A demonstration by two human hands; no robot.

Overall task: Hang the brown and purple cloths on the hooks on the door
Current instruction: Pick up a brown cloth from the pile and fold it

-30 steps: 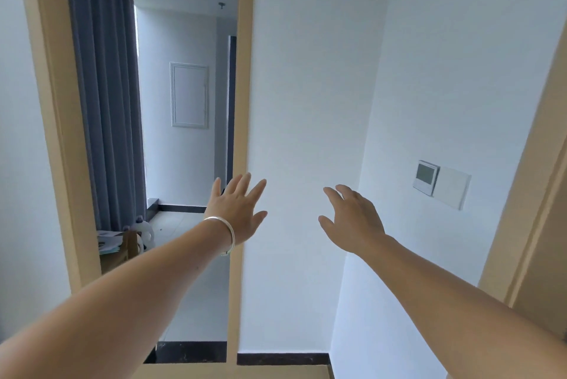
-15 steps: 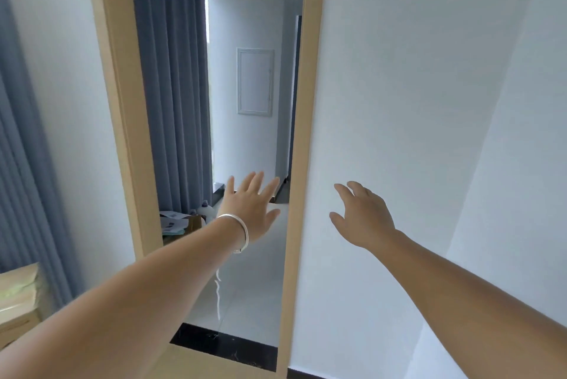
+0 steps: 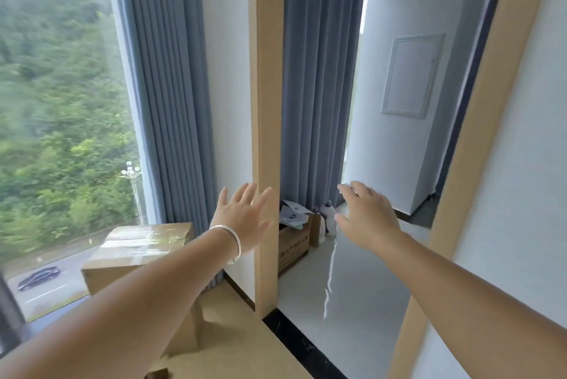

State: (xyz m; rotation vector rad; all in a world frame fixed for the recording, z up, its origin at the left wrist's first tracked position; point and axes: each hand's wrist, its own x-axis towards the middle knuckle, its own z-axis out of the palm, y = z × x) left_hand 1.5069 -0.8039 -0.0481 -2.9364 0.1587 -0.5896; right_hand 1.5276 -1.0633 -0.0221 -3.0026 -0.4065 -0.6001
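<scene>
left hand [image 3: 245, 219]: fingers spread, holding nothing, raised before the door frame [image 3: 266, 133]. right hand [image 3: 366, 219]: fingers loosely apart, holding nothing, likely searching. cloths, hooks: not in view. cardboard box [image 3: 138, 253]: beside the window.

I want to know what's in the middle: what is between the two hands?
In the head view, the wooden door frame post stands between the left hand and the right hand, with a grey-blue curtain and an open cardboard box of papers behind.

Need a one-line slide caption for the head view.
Both hands, left and right, reach out empty toward a wooden door frame, grey curtains alongside; no cloths or hooks in view.
</scene>
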